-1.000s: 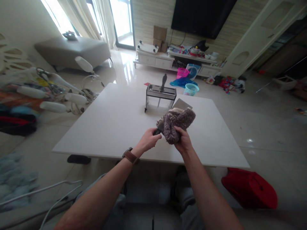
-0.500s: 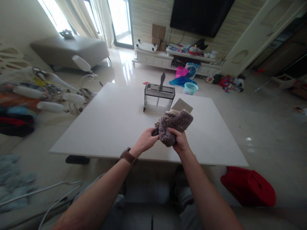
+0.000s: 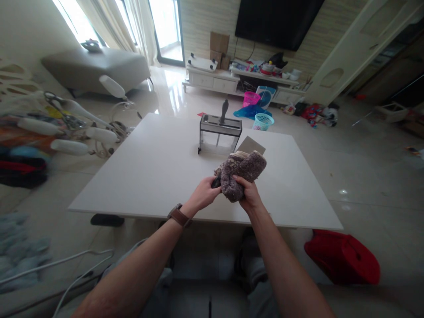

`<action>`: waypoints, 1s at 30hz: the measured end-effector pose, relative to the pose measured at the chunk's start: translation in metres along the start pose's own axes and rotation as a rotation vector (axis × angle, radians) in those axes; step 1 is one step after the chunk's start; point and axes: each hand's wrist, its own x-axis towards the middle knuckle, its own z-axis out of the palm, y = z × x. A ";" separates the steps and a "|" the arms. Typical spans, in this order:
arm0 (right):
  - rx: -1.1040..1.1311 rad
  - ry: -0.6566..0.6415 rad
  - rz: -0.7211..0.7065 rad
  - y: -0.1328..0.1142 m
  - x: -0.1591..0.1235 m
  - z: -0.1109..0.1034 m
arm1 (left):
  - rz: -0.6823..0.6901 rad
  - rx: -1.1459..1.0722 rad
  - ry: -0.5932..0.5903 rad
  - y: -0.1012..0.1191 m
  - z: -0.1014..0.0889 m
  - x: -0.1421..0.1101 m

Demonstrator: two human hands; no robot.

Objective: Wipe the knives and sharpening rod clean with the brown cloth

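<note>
Above the white table [image 3: 152, 172], my left hand [image 3: 203, 194] is closed round a dark handle that runs under a fuzzy brown-grey cloth [image 3: 240, 172]. It looks like the handle of a cleaver, whose wide flat blade [image 3: 251, 145] sticks out beyond the cloth. My right hand [image 3: 248, 194] grips the cloth, which is bunched round the blade. A brown watch sits on my left wrist. Further back on the table stands a clear knife block [image 3: 219, 132] with one dark-handled knife [image 3: 224, 111] upright in it.
A red bag [image 3: 342, 258] lies on the floor at the table's right corner. A drying rack with clothes [image 3: 59, 128] stands to the left. Baskets and clutter [image 3: 261, 121] lie on the floor behind the table, before a TV unit [image 3: 238, 81].
The hands and the cloth have hardly moved; the cloth has shifted slightly along the blade. The camera view has dropped a little.
</note>
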 end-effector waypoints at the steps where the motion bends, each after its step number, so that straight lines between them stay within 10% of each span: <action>1: 0.003 -0.001 0.004 0.000 0.000 0.000 | -0.002 -0.006 -0.005 0.000 0.000 0.000; 30: 0.011 0.018 0.031 0.003 -0.001 0.001 | -0.034 -0.018 -0.002 -0.001 0.000 -0.002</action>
